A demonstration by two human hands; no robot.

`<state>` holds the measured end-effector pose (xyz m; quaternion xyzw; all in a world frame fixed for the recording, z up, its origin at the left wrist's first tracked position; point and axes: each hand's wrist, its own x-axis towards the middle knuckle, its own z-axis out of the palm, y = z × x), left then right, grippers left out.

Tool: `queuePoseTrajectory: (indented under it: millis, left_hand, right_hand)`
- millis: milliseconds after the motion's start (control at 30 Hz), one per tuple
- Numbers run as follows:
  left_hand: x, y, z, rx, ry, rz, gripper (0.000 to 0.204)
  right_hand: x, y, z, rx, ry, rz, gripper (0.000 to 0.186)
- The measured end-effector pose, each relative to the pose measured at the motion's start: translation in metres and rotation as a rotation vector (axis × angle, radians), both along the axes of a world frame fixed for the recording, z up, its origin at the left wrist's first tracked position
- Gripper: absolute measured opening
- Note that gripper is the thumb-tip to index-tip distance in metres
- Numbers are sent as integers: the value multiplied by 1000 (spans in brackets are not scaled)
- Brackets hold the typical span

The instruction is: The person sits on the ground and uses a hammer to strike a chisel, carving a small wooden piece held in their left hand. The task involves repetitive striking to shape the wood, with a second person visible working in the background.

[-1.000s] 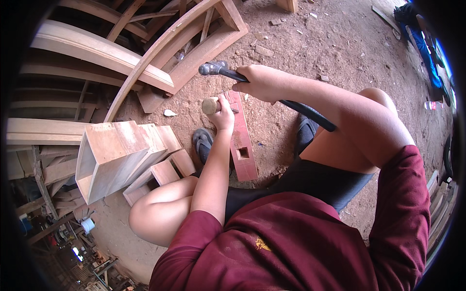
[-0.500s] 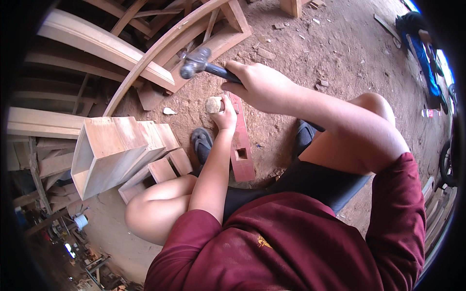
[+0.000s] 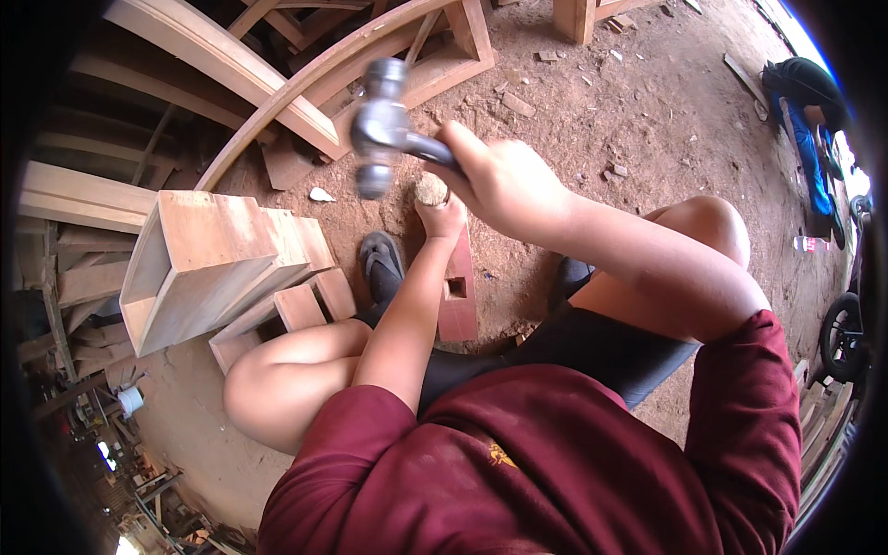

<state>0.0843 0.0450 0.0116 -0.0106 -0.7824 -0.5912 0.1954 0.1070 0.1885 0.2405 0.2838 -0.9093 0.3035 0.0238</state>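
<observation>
My right hand (image 3: 513,190) is wrapped round the dark handle of a ball-peen hammer (image 3: 381,125). The hammer's metal head is raised, smeared by motion, just beyond and left of my other hand. Below it, my left hand (image 3: 444,220) is closed round a chisel (image 3: 431,190), whose pale, battered handle end faces up. Its blade is hidden under my fist and the right hand. A reddish wooden board (image 3: 457,322) lies on the ground between my feet, running under my left hand. One square hole (image 3: 455,288) cut into the board shows on its near part.
Box-like pale wooden pieces (image 3: 217,268) stand to the left by my knee. A curved wooden frame (image 3: 305,79) and stacked timbers fill the far left. Wood scraps (image 3: 518,104) litter the dirt floor. A motorcycle wheel (image 3: 840,338) and a person in blue (image 3: 805,153) are at the right.
The hammer has swung with its head turned more upright and blurred. My left hand and the chisel appear slightly farther right in view, and the whole view has shifted a little.
</observation>
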Motion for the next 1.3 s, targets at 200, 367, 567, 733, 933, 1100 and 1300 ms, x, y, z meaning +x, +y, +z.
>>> queuePoseTrajectory:
  millis: [200,367,567,733,933,1100,1300]
  left_hand:
    - [5,-8,-21,-52,-118,22,9]
    - [10,8,10,38,38,-46,9]
    - [7,-2,-10,162,-139,-16,11]
    - [-3,-12,5,257,-90,129,17]
    - [-23,-17,14,166,-105,134,25]
    - [-22,-6,23,185,-49,66,25]
    - [-22,-12,2,199,-33,79,23]
  right_hand:
    - [-8,14,-34,331,-157,49,21]
    - [4,15,-41,-214,39,-75,25]
    - [-27,34,-84,304,-415,-33,31]
    - [-37,41,-93,106,-464,-94,32]
    - [-38,33,-51,-139,-735,-186,29]
    - [-41,39,-40,-235,-753,-209,29]
    - [-46,41,-31,-215,-731,-215,28]
